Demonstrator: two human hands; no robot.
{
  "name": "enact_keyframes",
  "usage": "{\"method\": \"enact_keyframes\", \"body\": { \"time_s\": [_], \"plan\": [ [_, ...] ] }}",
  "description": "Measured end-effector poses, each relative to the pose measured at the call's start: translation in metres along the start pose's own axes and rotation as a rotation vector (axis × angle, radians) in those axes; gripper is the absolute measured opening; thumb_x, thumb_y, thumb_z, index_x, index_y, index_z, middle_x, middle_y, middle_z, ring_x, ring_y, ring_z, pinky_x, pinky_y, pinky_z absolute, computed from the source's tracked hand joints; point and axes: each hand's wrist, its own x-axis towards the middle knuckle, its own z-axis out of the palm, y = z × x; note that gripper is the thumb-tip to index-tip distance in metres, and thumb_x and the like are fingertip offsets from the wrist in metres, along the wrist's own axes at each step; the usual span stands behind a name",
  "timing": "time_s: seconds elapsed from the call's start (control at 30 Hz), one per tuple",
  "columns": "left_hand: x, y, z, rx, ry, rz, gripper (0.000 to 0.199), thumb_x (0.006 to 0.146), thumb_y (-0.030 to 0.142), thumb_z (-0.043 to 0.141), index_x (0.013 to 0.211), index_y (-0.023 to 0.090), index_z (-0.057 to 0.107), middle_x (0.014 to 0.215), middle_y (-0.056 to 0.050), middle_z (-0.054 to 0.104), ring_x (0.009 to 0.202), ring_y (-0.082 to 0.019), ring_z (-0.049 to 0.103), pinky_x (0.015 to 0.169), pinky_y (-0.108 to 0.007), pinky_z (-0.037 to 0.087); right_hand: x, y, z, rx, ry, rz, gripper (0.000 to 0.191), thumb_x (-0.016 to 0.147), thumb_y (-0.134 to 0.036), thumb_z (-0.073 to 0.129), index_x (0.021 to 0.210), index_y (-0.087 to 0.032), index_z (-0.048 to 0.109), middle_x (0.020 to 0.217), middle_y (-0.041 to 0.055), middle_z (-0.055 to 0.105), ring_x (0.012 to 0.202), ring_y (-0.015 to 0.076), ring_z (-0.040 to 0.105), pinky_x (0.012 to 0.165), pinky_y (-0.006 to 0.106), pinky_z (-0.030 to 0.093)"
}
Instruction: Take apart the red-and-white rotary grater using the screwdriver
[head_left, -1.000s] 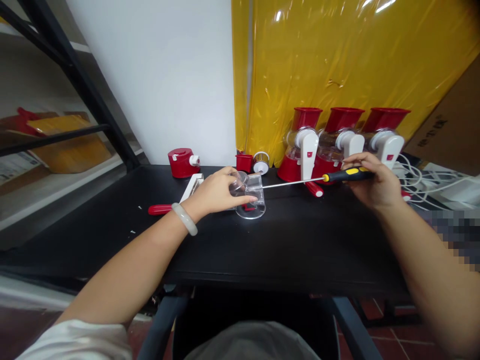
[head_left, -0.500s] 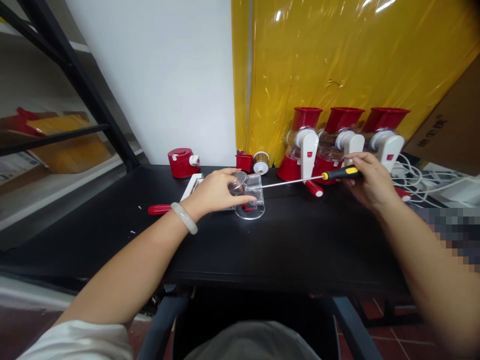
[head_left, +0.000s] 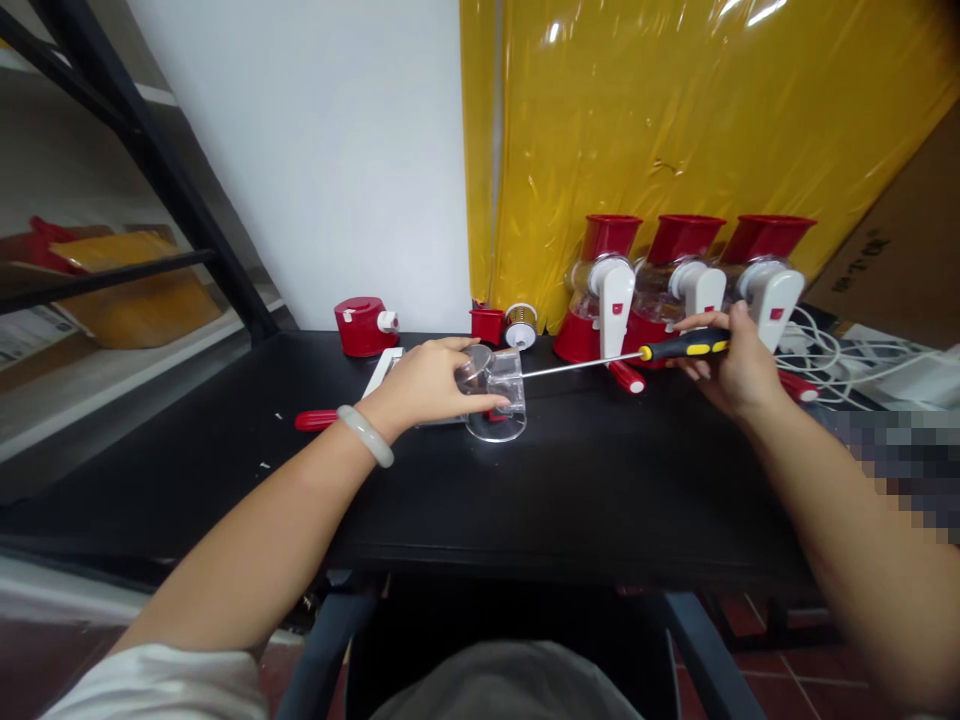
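Observation:
My left hand (head_left: 427, 382), with a pale bangle at its wrist, is wrapped over a clear plastic grater housing (head_left: 506, 372) lying on the black table. From under that hand a white crank arm (head_left: 383, 370) with a red handle (head_left: 316, 420) sticks out to the left. In my right hand (head_left: 739, 365) is a black and yellow screwdriver (head_left: 679, 347), held nearly level. Its long shaft points left, and the tip meets the right side of the clear housing. What the tip touches inside is too small to make out.
Three red and white rotary graters (head_left: 615, 290) stand at the back right. Behind my left hand are a red base part (head_left: 364, 326), a small red hopper piece (head_left: 487, 325) and a drum blade (head_left: 520, 326). White cables (head_left: 832, 360) lie at the right. A black shelf frame (head_left: 165, 190) rises at left.
My right hand's fingers have shifted round the screwdriver handle, the thumb now higher. The left hand and the clear housing stay nearly in place.

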Motion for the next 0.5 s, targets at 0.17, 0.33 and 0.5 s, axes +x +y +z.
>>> {"method": "enact_keyframes", "body": {
  "time_s": [0.17,0.33,0.5],
  "plan": [
    [0.0005,-0.0020,-0.0040,-0.001,-0.009,-0.002,0.049,0.070,0.068,0.075,0.067,0.019,0.070,0.112,-0.011,0.073,0.100,-0.029,0.070,0.088,-0.040,0.055,-0.0016,0.0051,-0.0024,-0.057,-0.049,0.005,0.038,0.084,-0.057,0.065,0.079,-0.020,0.070,0.035,-0.0055,0.036,0.032,0.0101,0.033,0.041,0.026,0.038],
    [0.0020,-0.0070,-0.0076,-0.018,-0.026,0.008,0.049,0.069,0.066,0.076,0.067,0.018,0.069,0.112,-0.012,0.072,0.099,-0.028,0.069,0.088,-0.039,0.055,-0.0028,0.0087,-0.0023,-0.031,-0.072,0.011,0.026,0.079,-0.045,0.073,0.081,-0.019,0.070,0.050,-0.0015,0.055,0.041,0.0108,0.047,0.045,0.025,0.041],
    [0.0027,-0.0089,-0.0084,-0.017,-0.025,-0.010,0.049,0.069,0.066,0.076,0.065,0.017,0.067,0.116,-0.013,0.071,0.102,-0.030,0.069,0.090,-0.040,0.054,-0.0035,0.0058,0.0015,0.059,-0.056,0.099,0.015,0.071,-0.030,0.073,0.082,-0.020,0.068,0.065,-0.0018,0.060,0.051,0.0115,0.056,0.053,0.026,0.050]
  ]
}}
